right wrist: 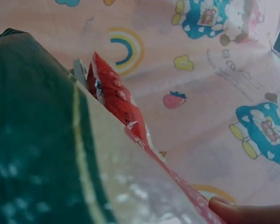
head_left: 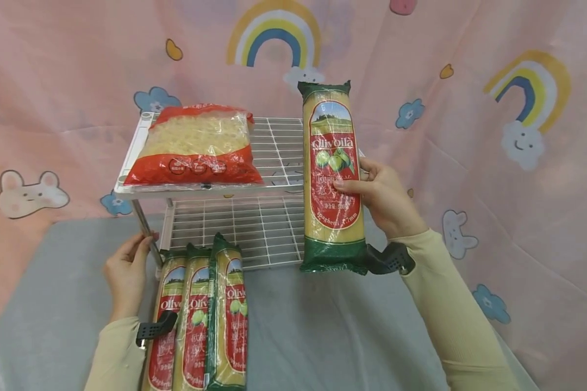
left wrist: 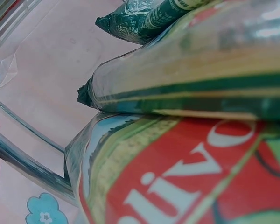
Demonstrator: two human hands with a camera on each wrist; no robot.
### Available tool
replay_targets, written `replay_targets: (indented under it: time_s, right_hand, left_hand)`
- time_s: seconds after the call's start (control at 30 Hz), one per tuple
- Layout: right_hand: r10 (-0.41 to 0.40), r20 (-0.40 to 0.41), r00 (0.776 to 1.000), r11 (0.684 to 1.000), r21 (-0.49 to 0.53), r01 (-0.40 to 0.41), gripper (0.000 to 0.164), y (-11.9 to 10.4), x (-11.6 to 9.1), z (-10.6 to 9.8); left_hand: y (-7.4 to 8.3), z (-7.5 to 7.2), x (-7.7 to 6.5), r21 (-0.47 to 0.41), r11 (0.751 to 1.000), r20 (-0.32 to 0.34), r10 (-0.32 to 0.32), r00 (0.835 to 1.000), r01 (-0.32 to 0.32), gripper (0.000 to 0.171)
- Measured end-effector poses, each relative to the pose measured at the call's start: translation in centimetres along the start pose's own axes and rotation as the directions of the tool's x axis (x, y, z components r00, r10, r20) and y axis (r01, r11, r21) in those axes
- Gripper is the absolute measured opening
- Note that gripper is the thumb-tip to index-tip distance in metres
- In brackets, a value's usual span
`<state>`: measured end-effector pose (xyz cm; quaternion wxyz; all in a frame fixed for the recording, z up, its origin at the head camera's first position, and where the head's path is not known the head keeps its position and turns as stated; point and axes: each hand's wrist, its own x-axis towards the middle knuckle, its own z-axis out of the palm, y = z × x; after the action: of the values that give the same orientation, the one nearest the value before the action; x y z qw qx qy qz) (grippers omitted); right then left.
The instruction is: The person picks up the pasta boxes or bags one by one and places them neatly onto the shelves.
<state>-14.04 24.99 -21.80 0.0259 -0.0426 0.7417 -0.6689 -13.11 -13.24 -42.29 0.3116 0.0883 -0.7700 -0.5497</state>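
My right hand (head_left: 385, 196) holds a long pack of spaghetti (head_left: 333, 217) upright, thumb across its red label, in front of the right part of a white wire rack (head_left: 274, 146). In the right wrist view the pack's green end (right wrist: 32, 126) fills the left side. My left hand (head_left: 129, 271) grips the rack's metal post (head_left: 142, 217) at the left front. Beside that hand, several more spaghetti packs (head_left: 227, 320) stand side by side against the lower tier. The left wrist view shows one pack's label (left wrist: 177, 172) up close, with the post (left wrist: 32, 163) at left.
A red and clear bag of short pasta (head_left: 200, 144) lies on the left of the upper tier. Below it is the lower wire tier (head_left: 269, 228). A grey cloth (head_left: 332, 336) covers the table, and a pink patterned curtain (head_left: 98, 65) hangs behind.
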Motion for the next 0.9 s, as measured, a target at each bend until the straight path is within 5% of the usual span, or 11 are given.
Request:
replay_targets:
  time_s: [0.43, 0.9]
  right_hand:
    - [-0.013, 0.03, 0.999, 1.0, -0.005, 0.013, 0.052, -1.5, 4.3, 3.2]
    - [0.064, 0.086, 0.994, 0.998, 0.025, -0.066, 0.037, -2.7, 8.2, 4.4]
  left_hand:
    - [0.1, 0.0, 0.1, -0.015, 1.0, -0.002, 0.006, 1.0, -0.006, 0.027]
    - [-0.3, 0.2, 0.2, -0.016, 1.0, -0.009, 0.01, 1.0, -0.01, 0.026]
